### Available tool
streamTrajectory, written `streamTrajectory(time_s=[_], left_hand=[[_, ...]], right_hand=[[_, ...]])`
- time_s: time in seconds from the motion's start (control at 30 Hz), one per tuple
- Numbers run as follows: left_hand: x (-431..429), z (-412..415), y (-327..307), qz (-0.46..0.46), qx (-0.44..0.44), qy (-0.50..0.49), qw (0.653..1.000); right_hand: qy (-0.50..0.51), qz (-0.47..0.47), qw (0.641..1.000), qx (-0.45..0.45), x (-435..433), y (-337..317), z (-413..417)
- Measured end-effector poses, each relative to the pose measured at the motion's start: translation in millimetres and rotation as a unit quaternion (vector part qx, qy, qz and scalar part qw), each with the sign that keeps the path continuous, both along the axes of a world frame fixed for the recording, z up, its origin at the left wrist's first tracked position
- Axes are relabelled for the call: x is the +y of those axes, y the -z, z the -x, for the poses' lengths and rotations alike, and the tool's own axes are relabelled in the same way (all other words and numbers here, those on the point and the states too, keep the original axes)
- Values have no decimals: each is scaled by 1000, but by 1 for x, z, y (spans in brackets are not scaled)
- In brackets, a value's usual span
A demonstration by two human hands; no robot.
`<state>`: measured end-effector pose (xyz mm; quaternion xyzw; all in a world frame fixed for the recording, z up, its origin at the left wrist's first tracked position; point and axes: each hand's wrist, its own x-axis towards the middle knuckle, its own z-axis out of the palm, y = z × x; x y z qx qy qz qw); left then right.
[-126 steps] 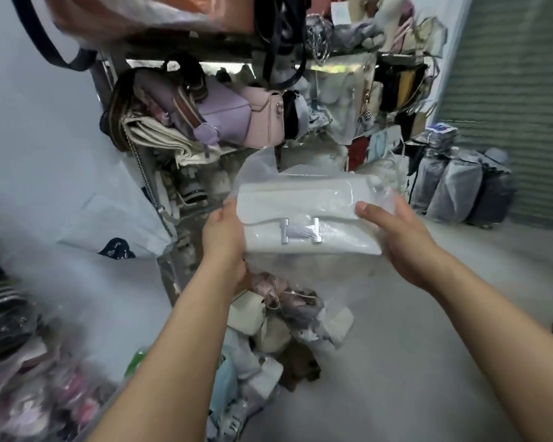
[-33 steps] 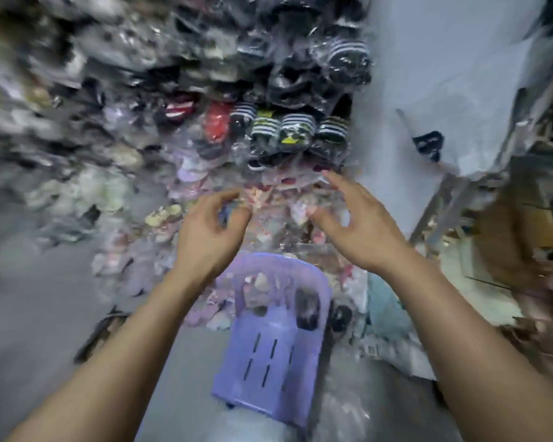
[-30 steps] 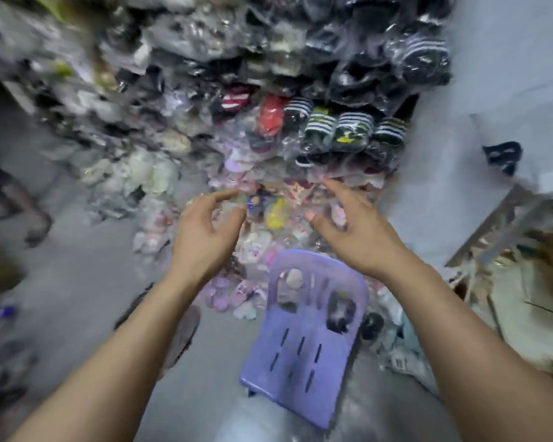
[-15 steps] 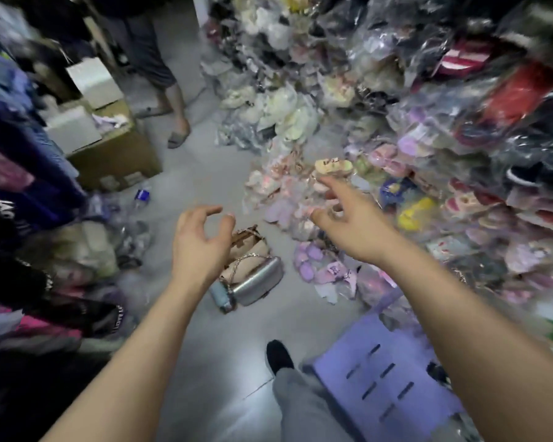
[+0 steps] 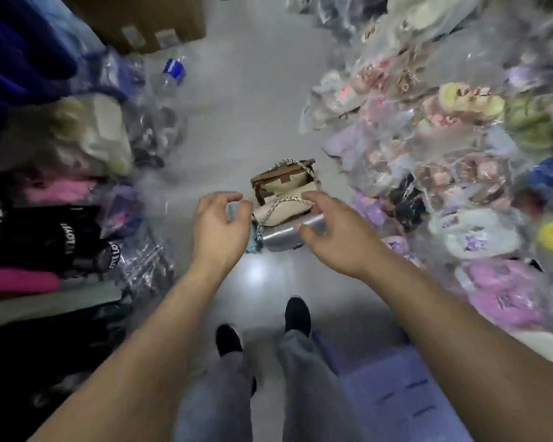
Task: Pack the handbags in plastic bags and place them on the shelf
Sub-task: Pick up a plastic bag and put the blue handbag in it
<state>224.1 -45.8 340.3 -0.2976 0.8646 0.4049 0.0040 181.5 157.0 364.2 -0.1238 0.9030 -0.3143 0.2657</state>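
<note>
A small pile of handbags lies on the grey floor ahead of my feet: a brown and cream bag [image 5: 283,180] with a chain strap, a beige bag [image 5: 284,207] below it, a silver bag [image 5: 283,239] nearest me and a light blue one [image 5: 253,242] at its left. My left hand [image 5: 219,231] hovers above the pile's left side, fingers loosely curled, holding nothing. My right hand [image 5: 331,239] hovers above the silver bag, fingers also loosely curled and empty. No plastic bag for packing is in view.
Bagged slippers [image 5: 444,148] are heaped along the right. Folded clothes in bags [image 5: 55,237] are stacked on the left. A cardboard box [image 5: 147,20] and a water bottle [image 5: 170,74] lie at the far left. A purple plastic chair [image 5: 406,397] stands by my right leg.
The bagged white handbag is gone from my hands. I have turned from the shelf and the slipper wall to look down at the floor, and both empty hands now reach toward the handbag pile.
</note>
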Motion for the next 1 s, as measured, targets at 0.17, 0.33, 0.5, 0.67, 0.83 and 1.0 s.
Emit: streamTrajectory(time_s=[0.17, 0.33, 0.5, 0.67, 0.83, 1.0], left_hand=[[-39, 7, 146, -58, -55, -93, 992], [-73, -10, 302, -64, -98, -163, 980], [-96, -42, 423, -72, -132, -202, 968], [-108, -66, 488, -102, -149, -263, 948], [-108, -82, 515, -135, -149, -264, 943], [-112, -74, 516, -145, -127, -260, 946]], right_hand=[[-43, -18, 998, -32, -72, 157, 27], [-41, -15, 997, -63, -149, 336, 34], [0, -41, 993, -112, -211, 474, 31], [16, -124, 988, -91, -239, 540, 26], [-11, -217, 976, 11, -254, 568, 20], [85, -202, 975, 25, -259, 571, 21]])
